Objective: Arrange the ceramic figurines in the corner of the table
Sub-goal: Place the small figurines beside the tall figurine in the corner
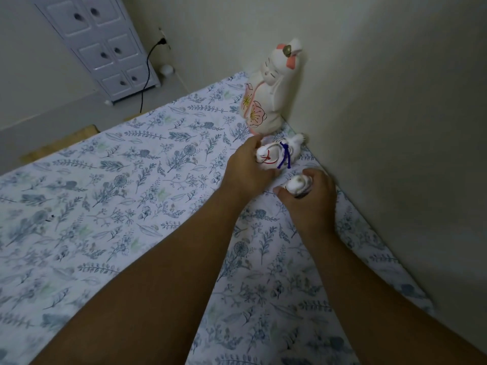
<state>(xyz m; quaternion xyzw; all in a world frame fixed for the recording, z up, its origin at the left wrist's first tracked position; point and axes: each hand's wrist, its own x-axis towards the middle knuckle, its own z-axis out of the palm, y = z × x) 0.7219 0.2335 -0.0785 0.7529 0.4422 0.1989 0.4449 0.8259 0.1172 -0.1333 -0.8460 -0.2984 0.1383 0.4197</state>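
A tall white ceramic rabbit figurine [266, 101] with pink flowers and a pink bow stands upright in the table's far corner against the wall. Just in front of it, my left hand [246, 169] grips a small white figurine with a red mark and a blue cord [276, 155], which leans toward the wall. My right hand [309, 196] is closed around another small white and grey figurine [296, 184], held low over the cloth beside the wall. Its lower part is hidden by my fingers.
A cloth with a blue leaf print [131, 193] covers the table. The wall [395, 127] runs along the right edge. Beyond the far edge stand a white drawer cabinet [102, 48], a black cable [147, 75] plugged into a wall socket, and a wooden board [60, 143].
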